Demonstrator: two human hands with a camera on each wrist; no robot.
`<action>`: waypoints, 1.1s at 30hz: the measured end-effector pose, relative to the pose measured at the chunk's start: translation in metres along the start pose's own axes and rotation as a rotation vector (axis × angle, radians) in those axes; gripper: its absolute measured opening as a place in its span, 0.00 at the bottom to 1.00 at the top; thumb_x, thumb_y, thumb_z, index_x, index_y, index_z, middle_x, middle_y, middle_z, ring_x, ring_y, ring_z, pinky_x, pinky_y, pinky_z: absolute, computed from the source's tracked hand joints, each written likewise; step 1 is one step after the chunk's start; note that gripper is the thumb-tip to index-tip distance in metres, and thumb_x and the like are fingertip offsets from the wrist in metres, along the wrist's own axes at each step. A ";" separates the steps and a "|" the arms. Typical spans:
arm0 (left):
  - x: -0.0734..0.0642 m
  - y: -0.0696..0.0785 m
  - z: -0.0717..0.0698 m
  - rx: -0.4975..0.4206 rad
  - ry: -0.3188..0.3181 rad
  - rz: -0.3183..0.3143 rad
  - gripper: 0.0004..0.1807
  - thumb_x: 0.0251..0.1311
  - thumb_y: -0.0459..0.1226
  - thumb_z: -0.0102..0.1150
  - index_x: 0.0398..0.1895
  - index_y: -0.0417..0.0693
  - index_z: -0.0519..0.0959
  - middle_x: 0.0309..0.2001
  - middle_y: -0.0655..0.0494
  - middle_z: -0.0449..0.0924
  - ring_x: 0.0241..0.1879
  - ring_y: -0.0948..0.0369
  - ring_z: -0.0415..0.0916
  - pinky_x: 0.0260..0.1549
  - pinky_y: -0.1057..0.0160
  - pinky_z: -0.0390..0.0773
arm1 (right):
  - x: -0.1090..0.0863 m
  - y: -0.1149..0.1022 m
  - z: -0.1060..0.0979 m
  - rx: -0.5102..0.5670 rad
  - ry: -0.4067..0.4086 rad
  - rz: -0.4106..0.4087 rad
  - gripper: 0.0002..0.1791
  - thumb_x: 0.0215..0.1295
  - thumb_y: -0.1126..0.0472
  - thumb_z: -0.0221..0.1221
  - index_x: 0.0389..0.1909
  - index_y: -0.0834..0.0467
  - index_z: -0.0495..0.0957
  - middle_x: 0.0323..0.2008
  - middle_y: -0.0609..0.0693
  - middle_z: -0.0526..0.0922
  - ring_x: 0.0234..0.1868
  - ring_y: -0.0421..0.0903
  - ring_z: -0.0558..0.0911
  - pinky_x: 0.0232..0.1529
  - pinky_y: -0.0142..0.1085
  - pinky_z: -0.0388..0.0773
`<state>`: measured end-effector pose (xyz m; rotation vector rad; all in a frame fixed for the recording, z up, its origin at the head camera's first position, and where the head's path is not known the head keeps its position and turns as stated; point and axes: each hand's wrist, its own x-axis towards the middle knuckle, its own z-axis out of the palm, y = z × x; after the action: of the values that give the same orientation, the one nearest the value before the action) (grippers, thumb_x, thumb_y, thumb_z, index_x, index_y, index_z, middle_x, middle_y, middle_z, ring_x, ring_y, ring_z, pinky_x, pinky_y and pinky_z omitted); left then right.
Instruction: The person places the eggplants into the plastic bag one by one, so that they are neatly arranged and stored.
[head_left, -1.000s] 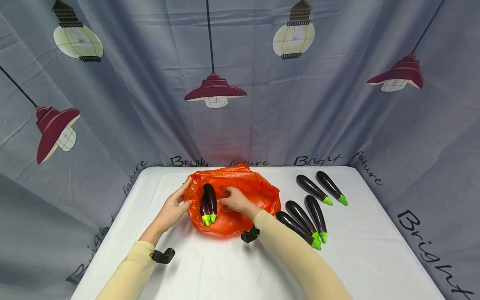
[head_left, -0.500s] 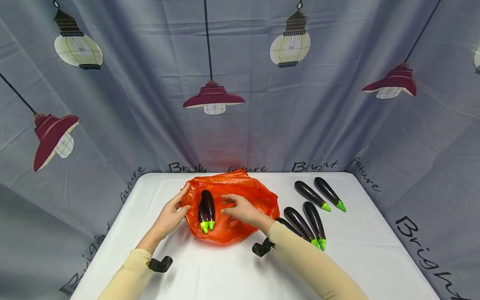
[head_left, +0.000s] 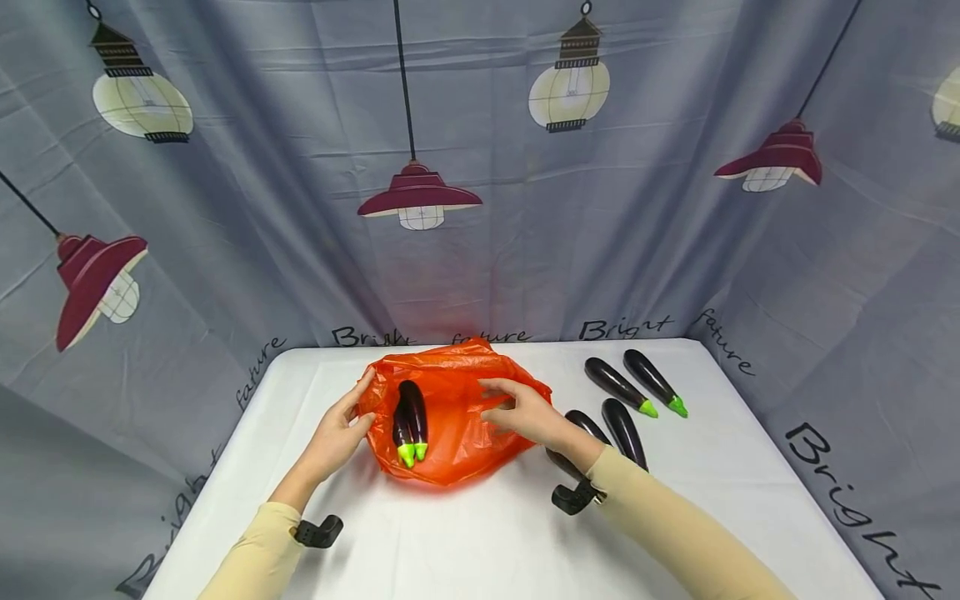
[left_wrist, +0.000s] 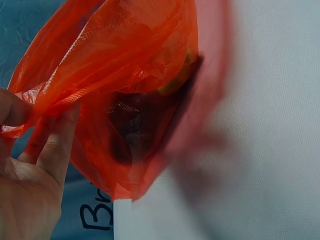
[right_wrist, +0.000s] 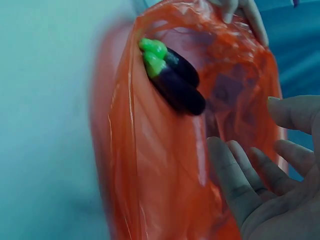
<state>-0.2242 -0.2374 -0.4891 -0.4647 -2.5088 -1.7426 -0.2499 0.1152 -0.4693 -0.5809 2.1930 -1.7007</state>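
An orange-red plastic bag (head_left: pixel 457 454) lies on the table with its mouth spread toward me. Two eggplants (head_left: pixel 415 417) with bright green stems rest side by side in its left part. My left hand (head_left: pixel 333 442) holds the left rim of the bag; in the left wrist view the film (left_wrist: pixel 75 95) passes between thumb and fingers. Over the right part of the bag's mouth is my right hand (head_left: pixel 528 412), its fingers loosely spread with nothing between them. The right wrist view shows its fingers (right_wrist: pixel 227 172) apart from the eggplants (right_wrist: pixel 175 82).
More eggplants lie on the white table (head_left: pixel 420 542) right of the bag. Two are at the back right, including one eggplant (head_left: pixel 651 379); several others, such as an eggplant (head_left: pixel 622 429), lie nearer, partly behind my right forearm. A printed grey curtain (head_left: pixel 480 275) hangs behind.
My right hand has drawn away from the two eggplants in the bag, moving right toward the bag's right rim. The left hand keeps its place at the left rim.
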 end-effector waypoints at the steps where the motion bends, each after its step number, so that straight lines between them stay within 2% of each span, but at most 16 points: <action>1: 0.000 0.000 0.000 -0.002 0.000 -0.001 0.40 0.72 0.26 0.52 0.82 0.61 0.55 0.82 0.54 0.46 0.75 0.45 0.55 0.59 0.77 0.65 | -0.003 0.000 -0.004 0.006 0.004 -0.003 0.33 0.67 0.62 0.66 0.72 0.58 0.69 0.63 0.58 0.76 0.46 0.54 0.86 0.49 0.55 0.83; 6: 0.000 0.001 -0.001 0.005 0.004 0.001 0.40 0.71 0.26 0.52 0.82 0.60 0.55 0.81 0.55 0.47 0.75 0.47 0.56 0.64 0.69 0.64 | -0.015 0.005 -0.030 0.033 0.049 -0.002 0.35 0.67 0.64 0.65 0.74 0.63 0.66 0.66 0.64 0.73 0.48 0.58 0.84 0.51 0.56 0.82; 9: 0.000 0.001 -0.001 0.002 0.008 -0.007 0.40 0.71 0.26 0.53 0.82 0.61 0.56 0.81 0.56 0.48 0.74 0.48 0.58 0.63 0.66 0.66 | -0.023 0.010 -0.050 0.001 0.104 0.012 0.35 0.68 0.64 0.65 0.74 0.63 0.66 0.66 0.66 0.72 0.52 0.57 0.82 0.51 0.55 0.83; 15: 0.000 0.001 -0.001 -0.014 -0.001 -0.003 0.40 0.71 0.26 0.52 0.82 0.61 0.55 0.81 0.56 0.47 0.73 0.46 0.59 0.56 0.74 0.71 | -0.040 0.016 -0.089 -0.102 0.230 0.023 0.36 0.69 0.61 0.65 0.75 0.63 0.65 0.65 0.68 0.72 0.55 0.60 0.80 0.48 0.49 0.84; 20: 0.001 0.001 -0.001 -0.003 -0.005 -0.005 0.40 0.72 0.27 0.52 0.82 0.62 0.55 0.82 0.56 0.46 0.75 0.45 0.56 0.59 0.75 0.67 | -0.050 0.020 -0.116 -0.109 0.299 0.042 0.37 0.70 0.62 0.64 0.76 0.65 0.61 0.66 0.68 0.70 0.59 0.61 0.78 0.49 0.44 0.84; 27: 0.001 0.001 -0.001 0.002 -0.005 -0.017 0.40 0.72 0.28 0.53 0.82 0.62 0.55 0.82 0.56 0.45 0.75 0.45 0.56 0.60 0.73 0.67 | -0.068 0.030 -0.137 -0.178 0.337 0.099 0.38 0.71 0.60 0.64 0.77 0.64 0.59 0.68 0.69 0.68 0.61 0.63 0.76 0.51 0.42 0.84; 33: 0.001 0.000 -0.002 0.008 -0.009 -0.010 0.40 0.72 0.28 0.53 0.82 0.62 0.55 0.82 0.57 0.46 0.75 0.46 0.55 0.65 0.63 0.66 | -0.083 0.040 -0.148 -0.361 0.368 0.150 0.38 0.71 0.55 0.63 0.77 0.63 0.61 0.67 0.67 0.72 0.62 0.64 0.76 0.56 0.51 0.79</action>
<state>-0.2256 -0.2387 -0.4882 -0.4614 -2.5279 -1.7365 -0.2527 0.2898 -0.4717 -0.1810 2.7544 -1.4330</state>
